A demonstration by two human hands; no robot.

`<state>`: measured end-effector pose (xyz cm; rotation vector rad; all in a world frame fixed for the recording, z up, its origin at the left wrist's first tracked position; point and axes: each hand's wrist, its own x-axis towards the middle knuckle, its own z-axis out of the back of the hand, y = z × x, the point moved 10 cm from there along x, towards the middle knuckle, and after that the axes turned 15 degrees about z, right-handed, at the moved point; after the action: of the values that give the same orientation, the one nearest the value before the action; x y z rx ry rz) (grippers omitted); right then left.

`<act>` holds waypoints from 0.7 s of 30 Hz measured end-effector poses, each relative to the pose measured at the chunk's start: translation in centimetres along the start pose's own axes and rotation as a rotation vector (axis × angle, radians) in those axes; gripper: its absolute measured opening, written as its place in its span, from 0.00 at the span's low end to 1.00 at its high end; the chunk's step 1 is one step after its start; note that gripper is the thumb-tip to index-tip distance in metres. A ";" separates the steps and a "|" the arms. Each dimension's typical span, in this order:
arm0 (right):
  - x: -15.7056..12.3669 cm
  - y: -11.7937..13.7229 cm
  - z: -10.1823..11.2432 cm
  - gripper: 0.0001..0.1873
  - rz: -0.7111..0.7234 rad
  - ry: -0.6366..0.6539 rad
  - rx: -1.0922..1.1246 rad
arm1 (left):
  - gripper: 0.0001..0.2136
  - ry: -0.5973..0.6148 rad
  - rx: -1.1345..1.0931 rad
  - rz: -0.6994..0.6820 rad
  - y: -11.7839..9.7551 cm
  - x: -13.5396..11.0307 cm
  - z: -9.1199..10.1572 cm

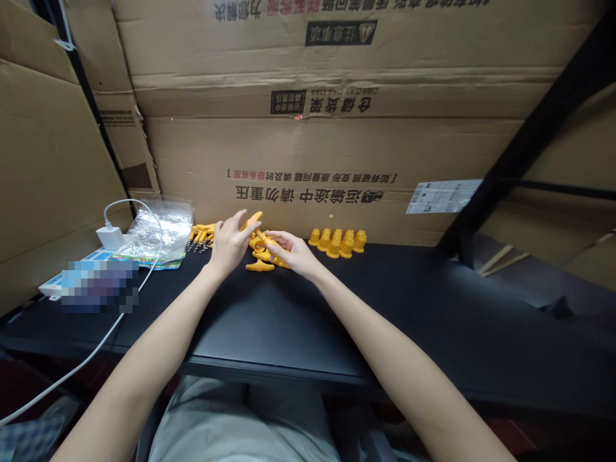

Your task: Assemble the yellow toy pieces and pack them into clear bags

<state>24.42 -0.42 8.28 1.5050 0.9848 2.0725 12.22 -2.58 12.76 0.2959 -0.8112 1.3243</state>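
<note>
Head view: both my hands, left hand (232,242) half-open, right hand (292,251) curled, grip yellow pieces (262,251) near the bench's (385,308) far edge.

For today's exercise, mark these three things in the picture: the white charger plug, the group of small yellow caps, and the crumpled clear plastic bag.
white charger plug (111,237), head view, on its body.
small yellow caps (338,242), head view, middle of the group.
clear plastic bag (158,232), head view, its crumpled middle.
</note>
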 end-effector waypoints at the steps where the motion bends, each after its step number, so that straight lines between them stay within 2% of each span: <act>1: 0.0 0.0 0.1 0.21 0.007 0.021 -0.031 | 0.17 0.023 -0.006 -0.019 0.0 0.0 -0.3; 4: 0.1 0.3 0.8 0.16 0.071 0.077 -0.251 | 0.18 0.065 -0.008 -0.061 0.0 -0.2 -1.2; 9: 0.0 1.3 0.8 0.10 0.221 0.281 -0.932 | 0.16 0.124 0.031 -0.064 -0.3 -0.4 -2.3; 12: -0.3 1.8 0.3 0.11 0.278 0.345 -1.225 | 0.15 0.182 -0.002 -0.017 -0.4 -0.5 -2.9; 15: -0.2 2.8 0.6 0.14 0.336 0.282 -1.420 | 0.14 0.272 -0.135 0.111 0.4 -0.6 -3.9; 17: -0.1 3.2 1.7 0.14 0.353 0.200 -1.468 | 0.13 0.344 -0.242 0.216 1.4 -0.6 -4.8; 19: 0.1 3.4 3.6 0.14 0.359 0.099 -1.450 | 0.11 0.358 -0.314 0.293 2.5 -0.5 -5.4; 21: 0.1 3.5 6.5 0.13 0.363 -0.046 -1.386 | 0.09 0.320 -0.367 0.360 3.8 -0.2 -5.5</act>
<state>30.81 -0.70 11.99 0.9065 -0.7650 2.0563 10.64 1.65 7.87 -0.3606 -0.8372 1.4741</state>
